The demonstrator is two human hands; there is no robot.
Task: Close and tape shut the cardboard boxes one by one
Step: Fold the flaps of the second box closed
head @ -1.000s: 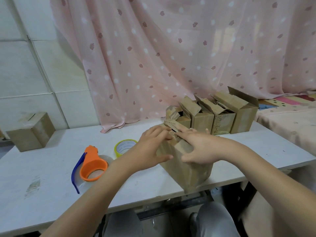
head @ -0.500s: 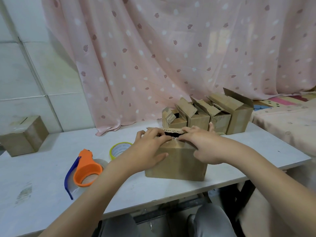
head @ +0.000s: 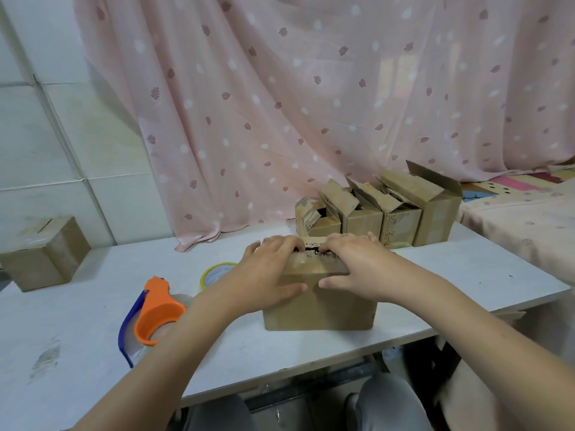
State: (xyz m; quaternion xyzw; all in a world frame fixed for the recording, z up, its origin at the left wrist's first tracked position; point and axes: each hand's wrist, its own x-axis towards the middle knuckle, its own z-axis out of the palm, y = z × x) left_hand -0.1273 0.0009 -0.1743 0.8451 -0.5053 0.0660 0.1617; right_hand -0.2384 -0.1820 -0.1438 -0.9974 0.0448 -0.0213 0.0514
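At the near middle of the white desk (head: 77,321), seen from the head camera, a cardboard box (head: 317,303) is stood upright with its top flaps folded almost shut; a dark, ragged gap is left between them. The left hand (head: 267,275) is laid over the left part of the top, fingers curled at the gap and thumb pressed against the front face, so the box is gripped. The right hand (head: 357,269) is set likewise on the right part, its thumb also on the front face. At 1 o'clock from this box, a row of open boxes (head: 389,213) is lined up along a pink curtain (head: 311,104). At 9 o'clock, an orange tape dispenser (head: 155,318) is lying on the desk, and a yellow-rimmed tape roll (head: 214,273) is seen just behind the left wrist. At 10 o'clock, well apart, a closed box (head: 46,253) is placed by the wall.
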